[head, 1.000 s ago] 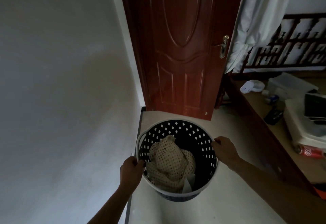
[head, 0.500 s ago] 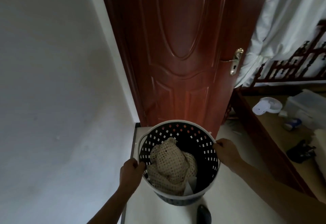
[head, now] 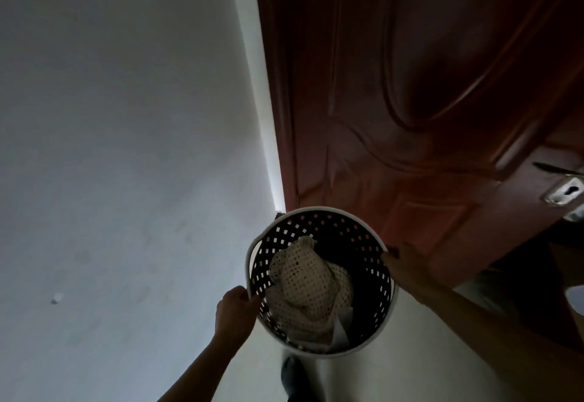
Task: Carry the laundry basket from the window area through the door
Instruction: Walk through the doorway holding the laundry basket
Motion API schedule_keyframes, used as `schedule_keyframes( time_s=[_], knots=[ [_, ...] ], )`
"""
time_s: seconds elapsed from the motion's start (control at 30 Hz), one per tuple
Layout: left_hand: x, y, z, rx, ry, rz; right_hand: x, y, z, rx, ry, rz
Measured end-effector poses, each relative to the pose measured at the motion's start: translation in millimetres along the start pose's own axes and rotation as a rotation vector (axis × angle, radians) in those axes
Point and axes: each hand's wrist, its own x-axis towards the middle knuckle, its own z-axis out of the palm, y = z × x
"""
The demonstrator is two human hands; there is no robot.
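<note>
A round laundry basket (head: 377, 262), dark with small square holes and a white rim, hangs in front of me above the pale floor. A cream knitted cloth (head: 308, 284) lies bunched inside it. My left hand (head: 235, 311) grips the rim on the near left side. My right hand (head: 403, 259) grips the rim on the right. A reddish-brown panelled door (head: 410, 101) stands right behind the basket, very close, with its metal handle (head: 564, 189) at the right edge.
A white wall (head: 126, 148) fills the left half and meets the door frame just left of the basket. My dark shoe (head: 292, 373) shows below the basket. Dark wooden furniture (head: 537, 278) sits low at the right.
I have walked closer to the door with the basket held in both hands. The door now fills the upper right, and the bed and cluttered table have left the view.
</note>
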Motion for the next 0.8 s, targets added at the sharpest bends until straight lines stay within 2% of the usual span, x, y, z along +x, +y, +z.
schedule_keyframes(
  time_s=[0.27, 0.53, 0.67, 0.8],
  knots=[
    [117, 13, 15, -0.052, 0.019, -0.142, 109, -47, 58, -0.101, -0.091, 0.096],
    [187, 8, 35, -0.033, -0.023, -0.279, 201, -74, 96, -0.241, -0.212, 0.150],
    [225, -15, 71, -0.054, -0.007, -0.391, 266, -67, 135, -0.339, -0.304, 0.152],
    [250, -45, 126, -0.128, 0.033, -0.566, 339, -39, 184, -0.457, -0.467, 0.159]
  ],
)
